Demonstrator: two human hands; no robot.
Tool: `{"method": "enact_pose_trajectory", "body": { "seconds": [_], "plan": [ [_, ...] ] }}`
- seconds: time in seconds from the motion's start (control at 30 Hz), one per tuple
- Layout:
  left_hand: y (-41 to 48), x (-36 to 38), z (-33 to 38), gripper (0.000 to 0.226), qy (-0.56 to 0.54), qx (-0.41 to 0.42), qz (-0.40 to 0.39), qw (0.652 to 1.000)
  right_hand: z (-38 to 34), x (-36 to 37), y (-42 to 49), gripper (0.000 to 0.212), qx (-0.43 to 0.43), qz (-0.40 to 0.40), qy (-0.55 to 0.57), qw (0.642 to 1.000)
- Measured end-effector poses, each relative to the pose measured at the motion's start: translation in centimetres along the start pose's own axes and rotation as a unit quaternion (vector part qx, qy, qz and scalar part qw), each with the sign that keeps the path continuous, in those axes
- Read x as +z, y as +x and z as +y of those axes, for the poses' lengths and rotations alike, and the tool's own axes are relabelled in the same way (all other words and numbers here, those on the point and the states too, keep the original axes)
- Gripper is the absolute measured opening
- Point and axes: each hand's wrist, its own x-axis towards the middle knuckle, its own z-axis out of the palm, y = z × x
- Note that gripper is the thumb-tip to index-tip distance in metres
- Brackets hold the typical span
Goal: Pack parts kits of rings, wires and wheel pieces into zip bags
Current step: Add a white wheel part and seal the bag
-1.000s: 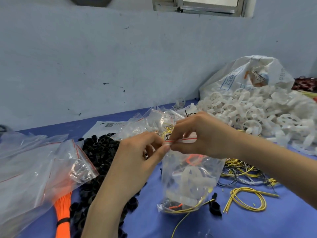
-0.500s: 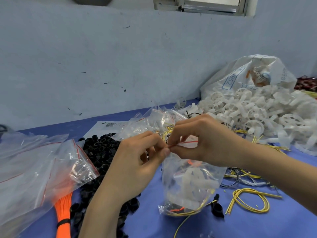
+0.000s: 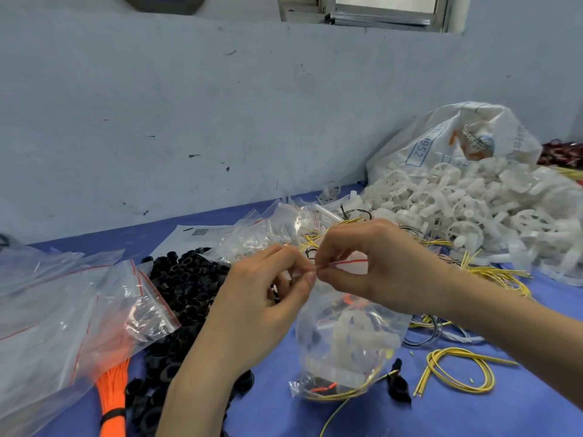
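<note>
A clear zip bag (image 3: 350, 342) hangs upright above the blue table, holding a white wheel piece, yellow wire, an orange wire and black rings. My left hand (image 3: 262, 298) pinches the left end of its red-lined zip strip. My right hand (image 3: 372, 266) pinches the strip just to the right, fingertips almost touching the left hand's. A pile of black rings (image 3: 183, 288) lies left of my left forearm. White wheel pieces (image 3: 479, 209) are heaped at the right. A coil of yellow wire (image 3: 457, 373) lies at the lower right.
A stack of empty zip bags (image 3: 56, 310) lies at the far left over a bundle of orange wires (image 3: 112, 402). More bags (image 3: 277, 228) sit behind my hands. A white sack (image 3: 454, 140) leans on the wall. Loose yellow wires (image 3: 498, 272) spread right.
Both hands stay pinched on the bag's zip strip; they and the bag have shifted only slightly, with the fingertips a little closer together.
</note>
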Motion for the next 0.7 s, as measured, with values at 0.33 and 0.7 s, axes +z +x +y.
{"method": "enact_pose_trajectory", "body": {
  "seconds": [0.33, 0.7],
  "plan": [
    [0.07, 1.05, 0.46, 0.011, -0.004, -0.026, 0.012, 1.0, 0.14, 0.18, -0.07, 0.005, -0.007, 0.004, -0.021, 1.0],
    [0.09, 0.49, -0.21, 0.011, -0.001, -0.009, 0.008, 1.0, 0.29, 0.44, 0.05, 0.005, -0.018, -0.013, -0.043, 0.999]
  ]
}}
